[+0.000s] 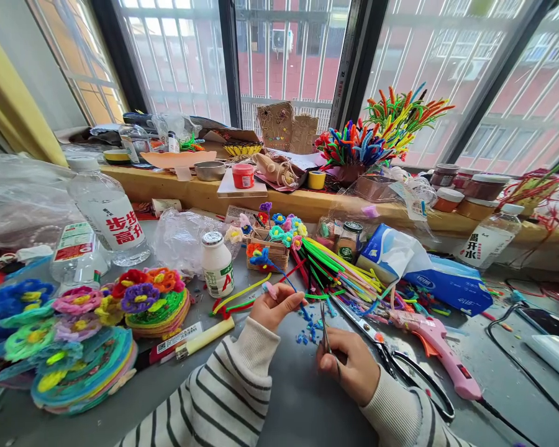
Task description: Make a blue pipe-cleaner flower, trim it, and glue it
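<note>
My left hand [277, 307] is closed in a pinch on a blue pipe-cleaner flower [261, 257]. The flower has an orange centre, and its thin blue stem runs down to my fingertips. In my right hand [350, 363] is a small pair of scissors [325, 329], blades pointing up and away from me. The blades are just right of my left fingertips and apart from the stem. Blue fuzzy clippings [313, 329] lie on the grey table between my hands. Behind the flower stands a small wooden crate [279, 256] of little pipe-cleaner flowers.
Large scissors [391, 357] and a pink glue gun [440, 347] lie to the right. Behind them is a bundle of pipe cleaners [340, 270] and a blue tissue pack [451, 282]. On the left are a white bottle [217, 264], flower-topped coiled discs [86, 379] and a marker [174, 343].
</note>
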Action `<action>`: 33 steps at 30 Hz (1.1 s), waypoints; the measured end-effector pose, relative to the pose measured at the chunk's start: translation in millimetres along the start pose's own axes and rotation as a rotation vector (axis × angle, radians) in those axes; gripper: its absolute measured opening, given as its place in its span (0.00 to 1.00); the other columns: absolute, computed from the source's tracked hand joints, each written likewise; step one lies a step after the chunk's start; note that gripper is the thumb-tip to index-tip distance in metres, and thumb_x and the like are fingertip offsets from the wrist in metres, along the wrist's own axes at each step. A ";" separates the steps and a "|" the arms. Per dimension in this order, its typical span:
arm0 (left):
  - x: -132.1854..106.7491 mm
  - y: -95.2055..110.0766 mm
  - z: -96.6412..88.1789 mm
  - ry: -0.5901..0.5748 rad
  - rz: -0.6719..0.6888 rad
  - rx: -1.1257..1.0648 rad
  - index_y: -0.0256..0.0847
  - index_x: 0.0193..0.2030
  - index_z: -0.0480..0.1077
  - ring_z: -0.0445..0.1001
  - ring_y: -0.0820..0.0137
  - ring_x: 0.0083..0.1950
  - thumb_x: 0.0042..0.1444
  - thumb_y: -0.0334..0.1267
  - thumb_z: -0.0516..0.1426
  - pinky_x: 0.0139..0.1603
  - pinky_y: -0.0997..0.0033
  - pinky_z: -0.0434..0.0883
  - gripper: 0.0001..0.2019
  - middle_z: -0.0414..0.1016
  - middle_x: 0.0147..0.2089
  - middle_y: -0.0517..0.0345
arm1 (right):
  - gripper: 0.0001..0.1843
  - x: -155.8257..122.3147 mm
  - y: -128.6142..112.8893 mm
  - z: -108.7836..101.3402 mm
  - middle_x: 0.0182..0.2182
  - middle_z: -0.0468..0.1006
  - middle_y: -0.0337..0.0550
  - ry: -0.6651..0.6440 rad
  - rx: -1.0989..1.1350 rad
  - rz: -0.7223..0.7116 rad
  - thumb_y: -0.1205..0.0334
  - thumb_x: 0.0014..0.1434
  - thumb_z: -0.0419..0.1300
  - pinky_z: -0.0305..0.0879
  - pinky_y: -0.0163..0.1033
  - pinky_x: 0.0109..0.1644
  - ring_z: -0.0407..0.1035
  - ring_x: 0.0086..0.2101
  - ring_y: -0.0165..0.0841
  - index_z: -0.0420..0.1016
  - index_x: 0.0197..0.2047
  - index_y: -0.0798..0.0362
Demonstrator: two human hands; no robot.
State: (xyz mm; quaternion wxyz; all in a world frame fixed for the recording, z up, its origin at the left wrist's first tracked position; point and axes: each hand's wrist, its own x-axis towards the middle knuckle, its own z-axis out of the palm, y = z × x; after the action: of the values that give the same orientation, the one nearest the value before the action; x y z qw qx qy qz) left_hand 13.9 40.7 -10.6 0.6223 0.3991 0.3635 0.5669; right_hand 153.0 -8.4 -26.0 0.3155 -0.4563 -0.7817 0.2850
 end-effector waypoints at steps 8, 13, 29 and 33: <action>-1.0 -0.4 1.1 -0.070 -0.084 -0.074 0.35 0.13 0.63 0.65 0.79 0.19 0.28 0.37 0.61 0.23 0.81 0.63 0.11 0.67 0.14 0.63 | 0.39 -2.9 -1.9 4.8 0.16 0.60 0.40 -0.110 -0.067 -0.030 0.32 0.40 0.31 0.48 0.32 0.22 0.53 0.19 0.26 0.66 0.18 0.58; -0.1 -3.1 -0.3 -0.082 -0.082 -0.059 0.35 0.12 0.62 0.64 0.79 0.19 0.29 0.38 0.61 0.23 0.80 0.62 0.11 0.66 0.13 0.64 | 0.37 -3.0 0.0 7.2 0.16 0.58 0.38 -0.132 -0.147 -0.036 0.31 0.38 0.35 0.47 0.31 0.21 0.53 0.19 0.25 0.66 0.17 0.57; -1.3 -3.7 0.1 -0.093 -0.141 -0.117 0.36 0.13 0.63 0.64 0.81 0.20 0.30 0.38 0.61 0.21 0.82 0.61 0.11 0.68 0.16 0.63 | 0.29 -4.1 4.5 11.9 0.12 0.56 0.34 0.089 -0.327 -0.092 0.36 0.37 0.47 0.42 0.30 0.18 0.49 0.16 0.22 0.59 0.09 0.57; -2.0 -1.8 1.1 -0.081 -0.167 -0.158 0.36 0.16 0.65 0.65 0.81 0.22 0.29 0.38 0.61 0.22 0.84 0.62 0.10 0.68 0.18 0.64 | 0.30 -3.5 6.0 12.0 0.11 0.56 0.34 0.128 -0.327 -0.108 0.36 0.38 0.46 0.42 0.30 0.18 0.49 0.15 0.22 0.59 0.09 0.57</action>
State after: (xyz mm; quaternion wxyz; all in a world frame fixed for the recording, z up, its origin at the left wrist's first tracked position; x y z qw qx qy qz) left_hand 15.5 38.5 -11.8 0.7112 0.3397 0.3241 0.5232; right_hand 148.5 -10.9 -38.9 0.3010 -0.4761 -0.8193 0.1072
